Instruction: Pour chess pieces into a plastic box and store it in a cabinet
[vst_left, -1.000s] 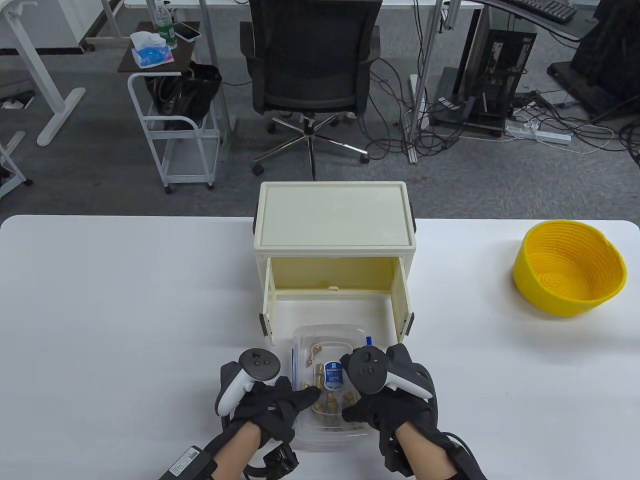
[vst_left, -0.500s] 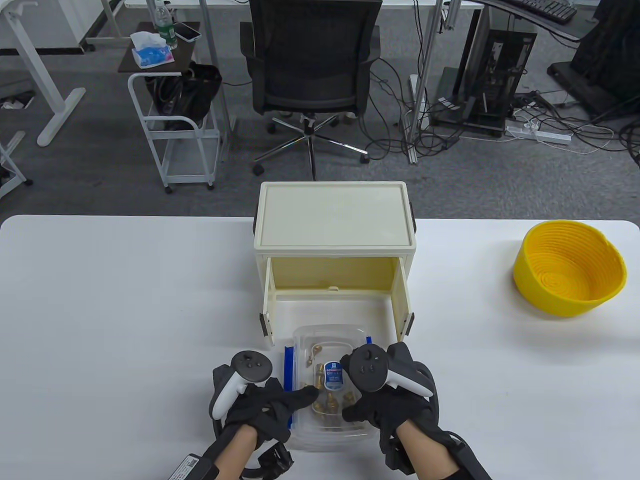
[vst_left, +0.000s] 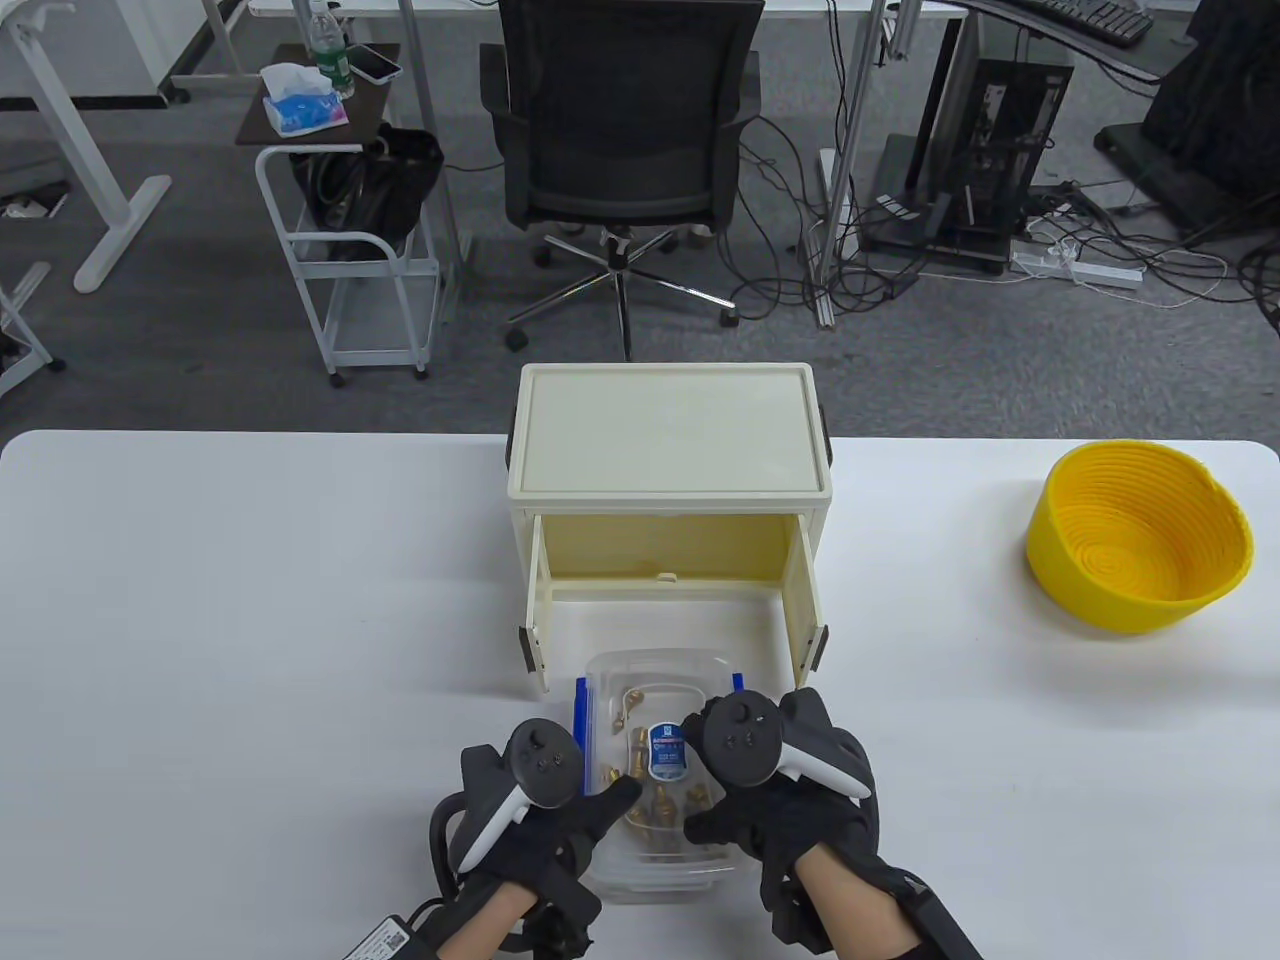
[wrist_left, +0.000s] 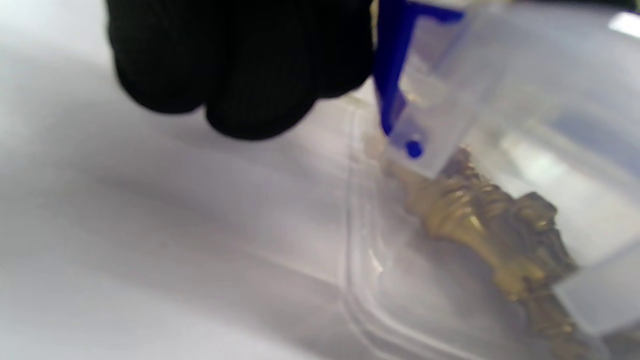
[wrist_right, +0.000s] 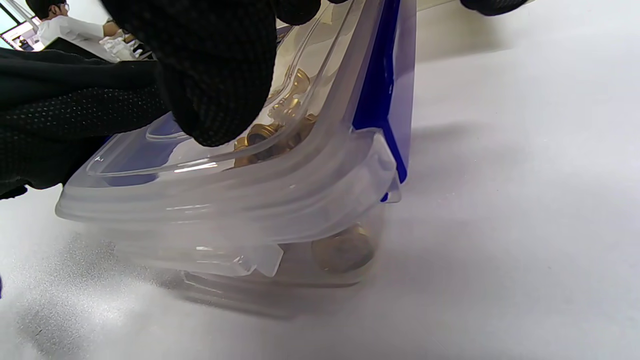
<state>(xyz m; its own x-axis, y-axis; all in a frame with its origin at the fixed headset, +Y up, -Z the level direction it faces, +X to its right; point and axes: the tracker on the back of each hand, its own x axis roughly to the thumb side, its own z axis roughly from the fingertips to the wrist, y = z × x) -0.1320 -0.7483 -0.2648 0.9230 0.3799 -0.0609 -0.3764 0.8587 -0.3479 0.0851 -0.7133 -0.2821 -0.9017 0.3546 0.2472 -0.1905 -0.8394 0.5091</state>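
The cream cabinet (vst_left: 668, 480) stands at the frame's centre on the white table (vst_left: 250, 620), doors swung open toward the bottom edge. Directly below its mouth lies the lidded plastic box (vst_left: 655, 700), long axis running up the frame toward the opening, gold chess pieces (vst_left: 655, 800) visible inside. The left hand (vst_left: 545, 820) and right hand (vst_left: 775, 800) press on the lid from either flank; whether the fingers curl under the rim I cannot tell, so the likely move is straight up-frame.

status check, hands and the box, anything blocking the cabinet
Left hand and right hand both press on the lidded box. Chess pieces inside, box on the table. Cabinet doors open, path clear.
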